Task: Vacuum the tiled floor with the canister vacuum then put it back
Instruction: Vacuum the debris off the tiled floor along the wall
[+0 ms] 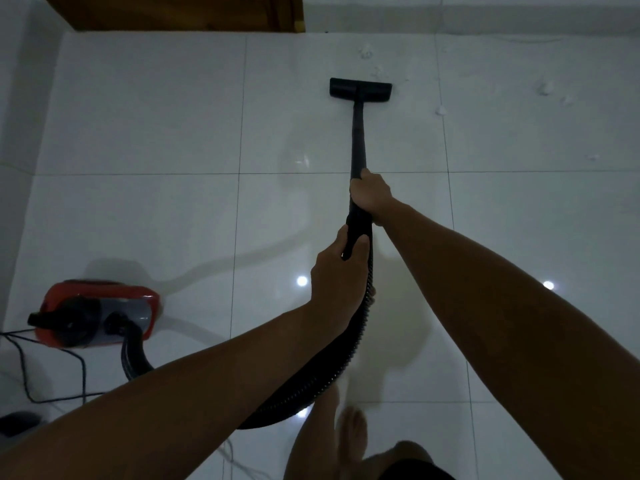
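Note:
A black vacuum wand (358, 140) stretches ahead of me to a flat black floor head (361, 89) resting on the white tiled floor (156, 133). My right hand (371, 197) grips the wand higher up. My left hand (337, 268) grips the handle end just below it, where the ribbed black hose (332, 372) starts. The hose curves down under my left forearm and back to the red canister vacuum (97, 311) at the lower left. Small white scraps of debris (543, 90) lie beyond and to the right of the floor head.
A wooden door or cabinet base (180, 12) stands at the far wall. A black power cord (52, 372) loops on the floor by the canister, near a dark object (17, 422) at the left edge. My bare feet (351, 431) are at the bottom.

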